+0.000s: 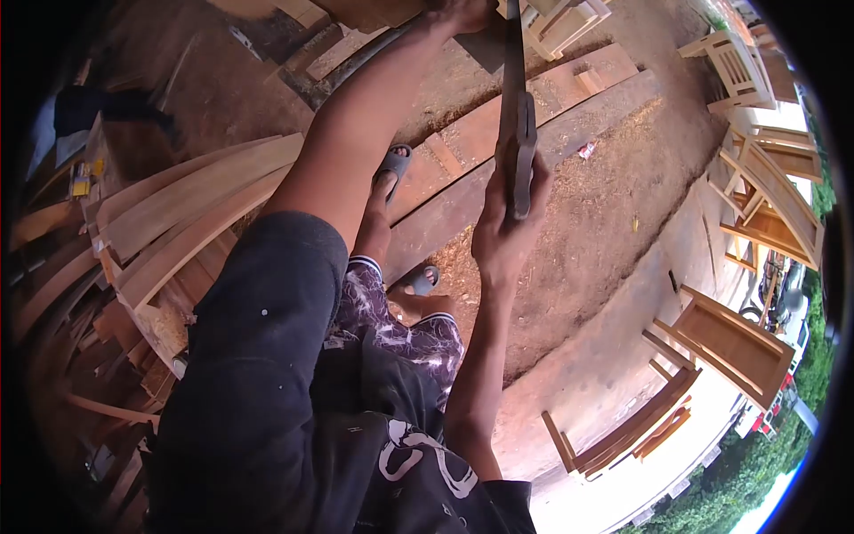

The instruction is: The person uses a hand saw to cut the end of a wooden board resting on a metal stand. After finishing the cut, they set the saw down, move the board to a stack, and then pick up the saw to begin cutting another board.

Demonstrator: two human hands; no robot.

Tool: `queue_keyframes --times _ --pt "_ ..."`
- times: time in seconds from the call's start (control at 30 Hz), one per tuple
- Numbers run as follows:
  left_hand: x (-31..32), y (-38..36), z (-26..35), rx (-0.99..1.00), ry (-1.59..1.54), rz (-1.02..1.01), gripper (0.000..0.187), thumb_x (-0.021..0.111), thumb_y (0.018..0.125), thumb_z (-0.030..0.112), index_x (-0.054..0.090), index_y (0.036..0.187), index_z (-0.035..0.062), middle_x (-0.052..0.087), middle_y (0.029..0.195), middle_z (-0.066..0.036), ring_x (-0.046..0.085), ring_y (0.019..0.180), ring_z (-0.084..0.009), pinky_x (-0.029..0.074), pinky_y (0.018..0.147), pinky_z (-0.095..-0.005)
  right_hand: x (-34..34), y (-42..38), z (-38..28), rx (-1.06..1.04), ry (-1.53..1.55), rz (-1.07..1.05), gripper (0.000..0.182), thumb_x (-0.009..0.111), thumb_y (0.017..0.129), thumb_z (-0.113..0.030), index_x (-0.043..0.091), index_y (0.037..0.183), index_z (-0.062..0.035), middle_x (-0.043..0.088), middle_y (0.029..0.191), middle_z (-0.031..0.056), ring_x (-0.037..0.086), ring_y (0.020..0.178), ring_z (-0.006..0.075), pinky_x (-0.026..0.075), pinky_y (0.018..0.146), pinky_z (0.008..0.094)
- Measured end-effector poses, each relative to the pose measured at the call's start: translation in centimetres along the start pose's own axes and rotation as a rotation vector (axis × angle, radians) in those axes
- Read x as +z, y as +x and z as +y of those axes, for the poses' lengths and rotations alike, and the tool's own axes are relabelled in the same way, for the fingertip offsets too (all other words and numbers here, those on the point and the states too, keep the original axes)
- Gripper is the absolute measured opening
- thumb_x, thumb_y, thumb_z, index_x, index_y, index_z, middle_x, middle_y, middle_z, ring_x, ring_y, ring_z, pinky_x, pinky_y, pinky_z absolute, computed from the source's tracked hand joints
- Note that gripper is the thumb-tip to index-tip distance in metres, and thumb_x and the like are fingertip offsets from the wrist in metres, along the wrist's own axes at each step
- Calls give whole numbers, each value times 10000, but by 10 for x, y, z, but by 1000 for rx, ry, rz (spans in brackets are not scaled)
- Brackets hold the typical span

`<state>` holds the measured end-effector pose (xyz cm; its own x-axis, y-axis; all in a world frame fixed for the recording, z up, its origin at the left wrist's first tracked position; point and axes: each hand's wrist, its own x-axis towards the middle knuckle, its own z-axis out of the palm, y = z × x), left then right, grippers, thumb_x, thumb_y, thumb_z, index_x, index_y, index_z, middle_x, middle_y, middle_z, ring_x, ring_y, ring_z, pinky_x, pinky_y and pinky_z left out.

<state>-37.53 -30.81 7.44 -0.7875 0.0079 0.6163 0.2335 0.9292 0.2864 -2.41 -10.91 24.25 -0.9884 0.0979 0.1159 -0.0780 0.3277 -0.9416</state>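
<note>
My right hand (509, 209) is wrapped round the dark handle of a hand saw (512, 76). The saw's narrow blade runs up out of the top of the view. My left arm reaches forward, and my left hand (461, 16) is at the top edge, beside the upper part of the blade. It lies close to a piece of brown wood (369, 11); its fingers are mostly cut off by the frame. Below both hands, long wooden planks (534, 111) lie on the dirt floor, with a small wood block (587, 82) on one.
My sandalled feet (391, 169) stand by the planks amid sawdust. Curved boards (196, 191) are stacked at left, with a person (89, 111) beyond. Wooden chair frames (734, 76) and a wooden panel piece (729, 343) stand at right. A wooden frame (565, 22) is near the saw tip.
</note>
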Motion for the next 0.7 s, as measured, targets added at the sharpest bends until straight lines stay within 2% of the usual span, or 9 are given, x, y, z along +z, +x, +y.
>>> queue_keyframes --times 0.1,0.2,0.3,0.33,0.37,0.47,0.53,0.63,0.7 --pt "6 -5 2 192 5 356 229 725 831 279 734 930 73 694 1008 -151 588 1049 -387 390 927 -605 -49 -135 6 60 -46 -16 559 578 931 -52 417 1453 66 651 1164 219 670 1003 255 531 897 388" --pt "2 -5 8 108 -1 325 251 708 854 290 730 968 66 692 1022 -159 598 994 -405 396 916 -608 -93 -226 -9 220 -122 -9 543 558 946 -66 415 1451 71 622 1259 230 663 1096 280 522 948 400" --pt "-1 -3 4 208 92 465 242 691 856 309 693 928 79 661 998 -143 579 978 -380 396 886 -587 -70 -155 -6 83 -37 12 525 565 961 -76 425 1448 59 627 1231 210 658 1051 253 517 930 384" --pt "2 -4 3 248 14 505 243 681 859 330 683 906 91 652 985 -135 572 978 -369 395 881 -573 -50 -114 4 196 0 -8 504 577 977 -79 437 1449 28 637 1179 172 643 994 220 507 911 354" --pt "20 0 -6 283 -11 669 201 711 763 309 658 833 129 636 941 -117 567 958 -349 406 856 -527 -26 -58 2 30 -92 -25 471 581 986 -73 456 1433 3 646 1082 152 620 931 191 504 867 328" --pt "14 3 -7 246 -47 565 180 724 672 268 662 797 155 632 913 -102 573 940 -338 428 874 -487 19 49 17 -79 37 -39 427 577 986 -54 476 1396 7 620 926 157 565 825 175 503 758 335" --pt "15 -8 -9 221 -63 495 184 730 627 248 663 779 168 630 899 -94 576 931 -333 439 883 -467 13 37 15 -102 18 -35 429 575 987 -55 473 1399 8 621 940 151 560 818 176 500 752 337" --pt "20 -16 -3 139 -92 543 138 739 747 252 692 815 141 647 901 -115 585 951 -342 421 933 -506 -15 -39 0 86 -27 -12 450 576 981 -57 464 1411 17 638 1037 145 584 857 184 506 783 337" --pt "-17 -6 12 231 80 372 159 728 819 256 700 837 101 656 921 -144 584 982 -366 394 945 -573 -48 -121 -1 113 -52 5 500 572 969 -146 458 1410 59 610 1232 174 596 1035 228 482 929 374"
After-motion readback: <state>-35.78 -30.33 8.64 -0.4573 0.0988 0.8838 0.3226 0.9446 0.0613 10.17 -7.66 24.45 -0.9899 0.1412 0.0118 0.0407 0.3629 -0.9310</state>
